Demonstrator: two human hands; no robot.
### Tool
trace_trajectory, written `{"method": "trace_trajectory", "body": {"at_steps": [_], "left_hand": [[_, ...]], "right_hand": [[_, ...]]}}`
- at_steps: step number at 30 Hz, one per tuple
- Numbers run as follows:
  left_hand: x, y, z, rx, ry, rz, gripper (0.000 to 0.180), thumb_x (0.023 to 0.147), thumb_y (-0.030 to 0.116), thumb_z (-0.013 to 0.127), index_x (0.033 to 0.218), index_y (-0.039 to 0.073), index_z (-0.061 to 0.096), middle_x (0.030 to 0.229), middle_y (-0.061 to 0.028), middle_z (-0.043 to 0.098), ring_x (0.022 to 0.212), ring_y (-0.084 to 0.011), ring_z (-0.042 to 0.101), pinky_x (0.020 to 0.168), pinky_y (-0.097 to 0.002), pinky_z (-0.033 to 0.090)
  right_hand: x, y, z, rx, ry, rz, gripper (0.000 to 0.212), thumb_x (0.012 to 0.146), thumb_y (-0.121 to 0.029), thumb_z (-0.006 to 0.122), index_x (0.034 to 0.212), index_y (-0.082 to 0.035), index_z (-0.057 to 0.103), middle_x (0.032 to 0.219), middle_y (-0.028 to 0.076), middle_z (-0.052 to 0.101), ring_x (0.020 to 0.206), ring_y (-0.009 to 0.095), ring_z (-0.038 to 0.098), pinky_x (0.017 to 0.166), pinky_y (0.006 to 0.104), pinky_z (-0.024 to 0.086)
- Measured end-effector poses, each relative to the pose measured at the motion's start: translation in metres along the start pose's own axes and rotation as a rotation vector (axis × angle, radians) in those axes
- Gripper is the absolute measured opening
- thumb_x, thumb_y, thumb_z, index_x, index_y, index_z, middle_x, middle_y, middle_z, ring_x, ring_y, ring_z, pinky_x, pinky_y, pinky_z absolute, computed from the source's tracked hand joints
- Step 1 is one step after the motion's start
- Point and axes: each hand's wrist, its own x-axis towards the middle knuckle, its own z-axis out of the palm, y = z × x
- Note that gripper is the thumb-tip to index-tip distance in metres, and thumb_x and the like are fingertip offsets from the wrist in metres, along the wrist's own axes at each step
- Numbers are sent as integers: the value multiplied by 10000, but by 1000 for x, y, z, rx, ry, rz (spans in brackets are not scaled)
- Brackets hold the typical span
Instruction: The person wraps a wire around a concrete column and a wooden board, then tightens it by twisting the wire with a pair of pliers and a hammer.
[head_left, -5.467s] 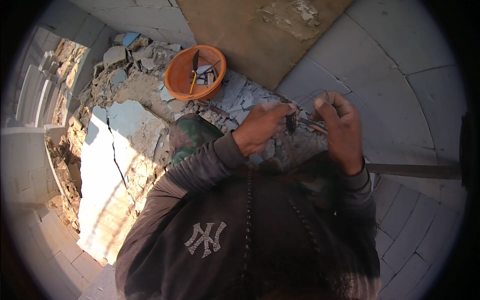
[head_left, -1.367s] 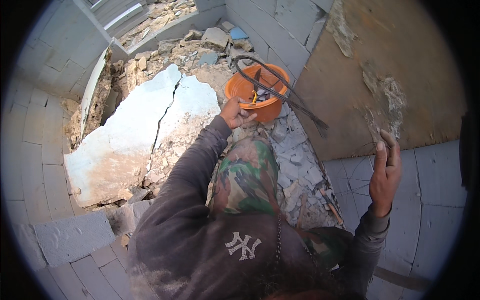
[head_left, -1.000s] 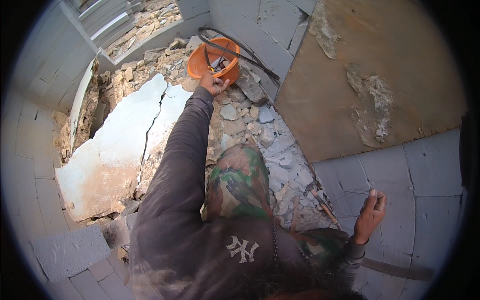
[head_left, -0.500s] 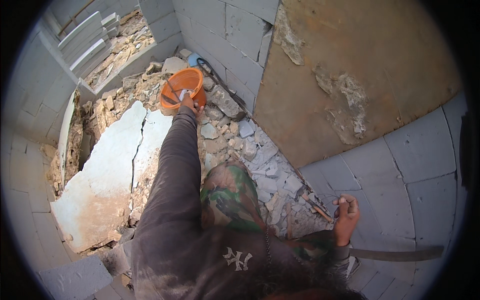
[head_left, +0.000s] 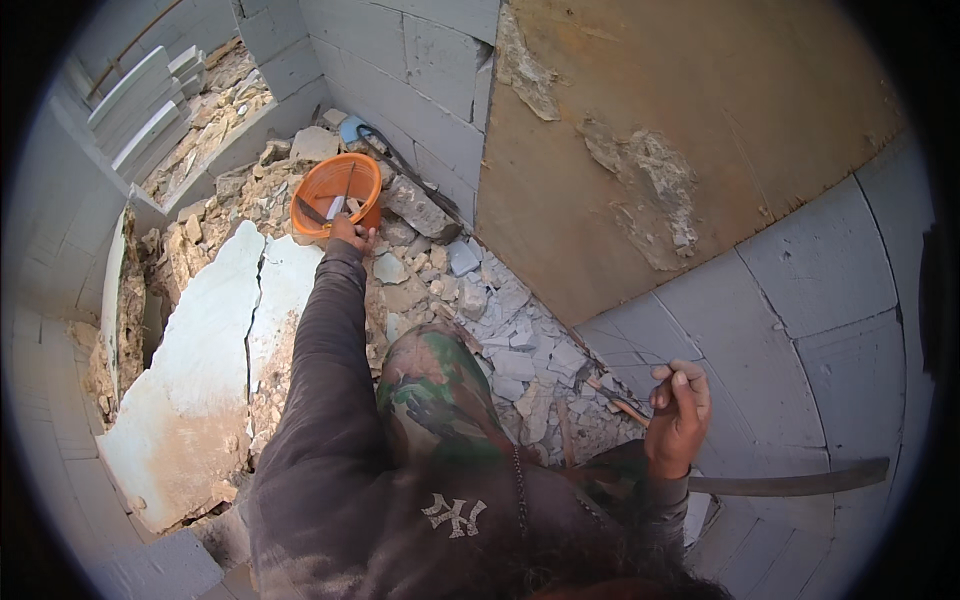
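My left hand [head_left: 352,236] reaches far forward to the near rim of an orange bucket [head_left: 372,180], its fingers curled. What they hold is partly hidden by the hand and rim. Inside the bucket are a dark flat blade [head_left: 312,211], a thin rod and a small whitish piece [head_left: 336,206]. My right hand [head_left: 682,418] is raised at the right, thumb and fingers pinched on a thin dark wire [head_left: 630,352] that trails off to the left. Below that hand, a long dark flat strip [head_left: 790,484] sticks out to the right.
Broken stones and pale block rubble [head_left: 510,345] cover the ground. A large cracked slab [head_left: 190,370] lies at left. A stained brown board [head_left: 690,120] leans at the right against grey block walls [head_left: 820,280]. A blue object [head_left: 352,129] lies behind the bucket.
The view has shifted, moving the scene left. My left hand stays at the bucket, where the blade and rod now lie differently. My right hand has risen and turned slightly.
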Motion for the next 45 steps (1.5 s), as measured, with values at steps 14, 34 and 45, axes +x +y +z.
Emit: {"method": "trace_trajectory", "body": {"at_steps": [14, 34, 45], "left_hand": [[-109, -73, -31, 452, -436, 169, 261, 1079, 314, 465, 1109, 102, 614, 785, 62, 488, 660, -114, 485, 786, -375, 500], [-355, -93, 32, 651, -1086, 717, 434, 1120, 407, 408, 1046, 28, 606, 789, 4, 454, 700, -95, 469, 647, -262, 432], [-393, -88, 37, 481, -1087, 942, 427, 1130, 413, 385, 996, 70, 601, 750, 49, 495, 662, -34, 429, 598, -202, 363]], "right_hand": [[17, 32, 50, -17, -132, -40, 211, 1034, -136, 611, 1192, 3, 599, 1089, 135, 722, 889, 103, 581, 835, 266, 481], [-12, 98, 52, -341, -363, -53, 178, 1044, -107, 584, 1150, 34, 599, 954, 97, 731, 904, 125, 669, 871, 288, 514], [-16, 112, 67, -191, -568, 71, 163, 1034, -109, 551, 1163, -16, 515, 924, 77, 684, 844, 109, 589, 787, 278, 478]]}}
